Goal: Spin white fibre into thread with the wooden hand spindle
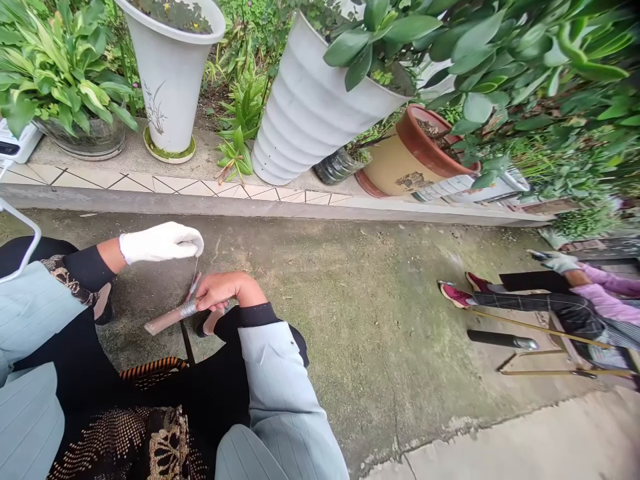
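Note:
My left hand (161, 243) wears a white glove and is closed in a pinch on a thin wire (195, 270) that runs down from its fingertips. My bare right hand (225, 290) is wrapped round a short brownish stick (165, 321) that has wire wound about its middle. The stick points down to the left, over the concrete ground in front of my knees. The wire links the two hands, which are a short distance apart.
A tiled ledge (150, 183) at the back carries a tall white pot (173, 73), a ribbed white pot (310, 113) and a brown pot (407, 157). At right sits another person (575, 300) with red shoes, thin rods (540, 330) and a dark tube (500, 340) on the ground.

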{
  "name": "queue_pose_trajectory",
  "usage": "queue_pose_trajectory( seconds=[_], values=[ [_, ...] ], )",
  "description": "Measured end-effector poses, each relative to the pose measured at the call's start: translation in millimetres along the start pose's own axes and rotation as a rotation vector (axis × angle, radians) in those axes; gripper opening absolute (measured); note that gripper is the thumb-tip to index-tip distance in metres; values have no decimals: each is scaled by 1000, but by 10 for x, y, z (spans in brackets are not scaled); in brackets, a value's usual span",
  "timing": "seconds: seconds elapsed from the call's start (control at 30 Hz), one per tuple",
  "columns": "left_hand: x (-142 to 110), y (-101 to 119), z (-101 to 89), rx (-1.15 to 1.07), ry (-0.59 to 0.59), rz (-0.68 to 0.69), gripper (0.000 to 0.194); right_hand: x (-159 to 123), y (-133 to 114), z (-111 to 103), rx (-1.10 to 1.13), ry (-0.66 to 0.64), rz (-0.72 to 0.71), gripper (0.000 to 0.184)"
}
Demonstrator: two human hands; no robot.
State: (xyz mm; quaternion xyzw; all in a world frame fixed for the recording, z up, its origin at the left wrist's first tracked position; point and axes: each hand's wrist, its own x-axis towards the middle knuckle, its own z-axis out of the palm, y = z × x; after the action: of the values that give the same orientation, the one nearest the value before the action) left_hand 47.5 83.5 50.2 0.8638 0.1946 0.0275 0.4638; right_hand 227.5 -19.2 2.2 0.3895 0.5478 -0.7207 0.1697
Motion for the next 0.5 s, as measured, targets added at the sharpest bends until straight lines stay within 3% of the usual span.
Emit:
queue_pose_trajectory(
  seconds=[0.07,0.13,0.3,0.4,0.5],
  values=[
    [25,-6,20,108,-19,9,23,2,-26,15,-48,44,85,15],
    [48,-47,29,137,-24,-13,23,-56,-61,30,-31,9,50,14],
    [86,-182,6,-59,-11,-132,23,-328,-97,38,161,-118,-390,31],
    [89,-196,-3,-244,-25,-179,21,-490,-25,23,277,0,-564,41],
    [79,-185,15,-448,-24,-215,20,-590,80,15,372,226,-720,43]
  ],
)
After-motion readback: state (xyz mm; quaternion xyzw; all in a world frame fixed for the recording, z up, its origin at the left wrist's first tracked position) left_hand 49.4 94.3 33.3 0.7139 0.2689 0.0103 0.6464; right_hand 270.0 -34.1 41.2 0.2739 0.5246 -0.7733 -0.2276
